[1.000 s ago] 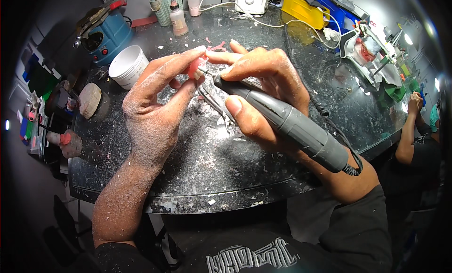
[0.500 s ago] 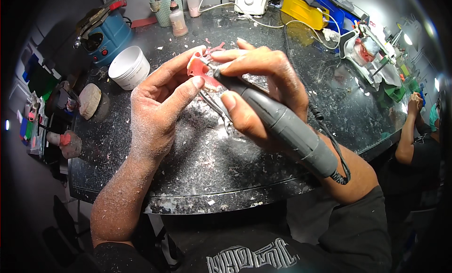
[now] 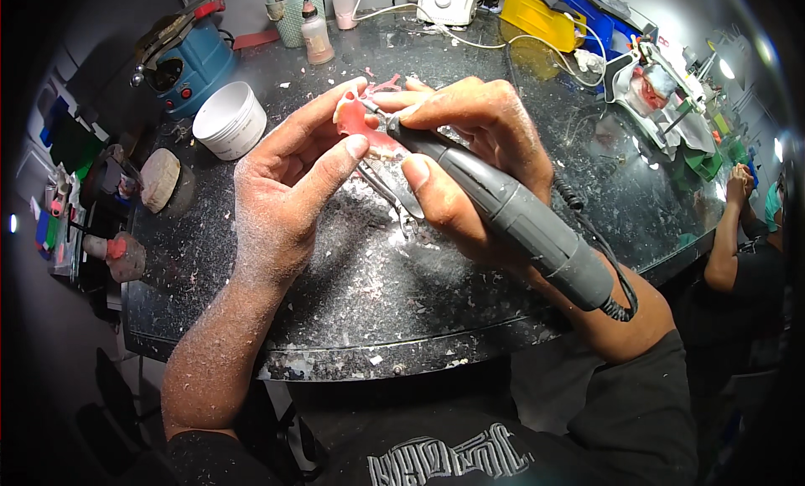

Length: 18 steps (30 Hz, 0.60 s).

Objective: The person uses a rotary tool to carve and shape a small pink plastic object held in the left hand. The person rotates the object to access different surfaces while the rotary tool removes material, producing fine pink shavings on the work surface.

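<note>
My left hand (image 3: 289, 180), dusted with white powder, pinches a small pink denture piece (image 3: 356, 121) between thumb and fingers above the dark speckled worktop (image 3: 352, 301). My right hand (image 3: 470, 150) grips a grey rotary handpiece (image 3: 511, 213) like a pen. Its tip meets the pink piece. A black coiled cord (image 3: 599, 251) runs from the tool's rear end. Metal pliers (image 3: 394, 197) lie on the worktop right under my hands.
A white round tub (image 3: 228, 119) and a blue machine (image 3: 189, 58) stand at the back left. Bottles (image 3: 317, 33), a white device (image 3: 449, 1) and yellow and blue bins (image 3: 553, 12) line the back. Another person's arm (image 3: 728, 234) rests at the far right. White shavings cover the worktop.
Both hands lifted slightly and shifted toward the back of the worktop, turning the pink piece more into view, while the handpiece stayed pressed against it.
</note>
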Each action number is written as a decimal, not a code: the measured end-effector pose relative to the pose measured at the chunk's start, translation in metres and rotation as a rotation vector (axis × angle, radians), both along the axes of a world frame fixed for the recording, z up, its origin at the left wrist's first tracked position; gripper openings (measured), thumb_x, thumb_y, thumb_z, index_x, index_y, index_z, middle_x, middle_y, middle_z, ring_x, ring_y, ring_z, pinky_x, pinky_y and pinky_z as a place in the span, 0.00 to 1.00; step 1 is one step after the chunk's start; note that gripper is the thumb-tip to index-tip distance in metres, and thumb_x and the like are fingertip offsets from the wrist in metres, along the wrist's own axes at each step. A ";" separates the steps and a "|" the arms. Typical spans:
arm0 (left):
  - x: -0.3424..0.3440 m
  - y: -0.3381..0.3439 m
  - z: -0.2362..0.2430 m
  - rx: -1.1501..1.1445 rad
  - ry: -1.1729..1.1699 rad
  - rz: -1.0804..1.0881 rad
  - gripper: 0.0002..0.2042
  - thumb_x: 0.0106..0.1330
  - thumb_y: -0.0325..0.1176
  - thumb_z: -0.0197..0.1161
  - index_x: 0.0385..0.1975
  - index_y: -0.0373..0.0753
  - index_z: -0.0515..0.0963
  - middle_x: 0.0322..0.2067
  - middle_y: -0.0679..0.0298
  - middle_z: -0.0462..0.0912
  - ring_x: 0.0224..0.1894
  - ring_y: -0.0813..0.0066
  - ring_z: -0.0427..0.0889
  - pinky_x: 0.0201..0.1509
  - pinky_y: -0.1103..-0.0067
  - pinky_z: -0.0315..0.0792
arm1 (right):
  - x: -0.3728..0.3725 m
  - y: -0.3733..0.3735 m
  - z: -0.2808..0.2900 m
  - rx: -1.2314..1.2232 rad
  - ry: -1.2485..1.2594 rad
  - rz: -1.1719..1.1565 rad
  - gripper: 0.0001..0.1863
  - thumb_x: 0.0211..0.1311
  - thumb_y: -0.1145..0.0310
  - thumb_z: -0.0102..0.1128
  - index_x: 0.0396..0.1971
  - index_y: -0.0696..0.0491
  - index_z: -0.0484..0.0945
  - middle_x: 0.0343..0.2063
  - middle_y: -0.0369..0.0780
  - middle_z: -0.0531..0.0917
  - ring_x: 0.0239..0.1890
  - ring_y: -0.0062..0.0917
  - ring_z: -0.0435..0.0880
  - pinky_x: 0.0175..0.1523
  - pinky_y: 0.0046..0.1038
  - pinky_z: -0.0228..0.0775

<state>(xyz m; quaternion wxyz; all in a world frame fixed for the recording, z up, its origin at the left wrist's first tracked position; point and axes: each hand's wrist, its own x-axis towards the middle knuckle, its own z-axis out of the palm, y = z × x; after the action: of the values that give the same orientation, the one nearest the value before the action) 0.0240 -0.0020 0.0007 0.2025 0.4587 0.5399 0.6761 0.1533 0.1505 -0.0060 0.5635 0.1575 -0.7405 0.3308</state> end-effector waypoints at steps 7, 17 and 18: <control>0.000 0.003 -0.003 0.049 -0.043 0.024 0.19 0.76 0.30 0.66 0.64 0.32 0.80 0.61 0.54 0.85 0.62 0.70 0.83 0.71 0.71 0.74 | 0.000 -0.002 -0.003 0.004 0.006 0.023 0.18 0.53 0.78 0.72 0.46 0.58 0.82 0.40 0.44 0.87 0.40 0.31 0.89 0.53 0.31 0.82; -0.002 0.000 -0.007 0.159 -0.043 -0.006 0.14 0.71 0.21 0.70 0.55 0.32 0.82 0.52 0.55 0.89 0.57 0.72 0.87 0.66 0.75 0.79 | 0.011 0.002 0.003 0.172 -0.130 0.066 0.20 0.59 0.80 0.66 0.52 0.61 0.76 0.50 0.52 0.87 0.58 0.40 0.87 0.74 0.49 0.67; -0.001 0.000 -0.008 0.173 -0.051 -0.012 0.14 0.71 0.21 0.70 0.54 0.31 0.82 0.52 0.55 0.89 0.56 0.71 0.87 0.65 0.75 0.80 | 0.011 0.001 0.003 0.175 -0.131 0.062 0.20 0.58 0.80 0.66 0.52 0.61 0.77 0.50 0.52 0.87 0.58 0.39 0.87 0.74 0.50 0.67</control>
<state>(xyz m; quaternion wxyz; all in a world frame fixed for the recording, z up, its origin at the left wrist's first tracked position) 0.0226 -0.0018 -0.0069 0.1799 0.4605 0.4714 0.7303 0.1645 0.1517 -0.0033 0.4874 0.2070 -0.7965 0.2918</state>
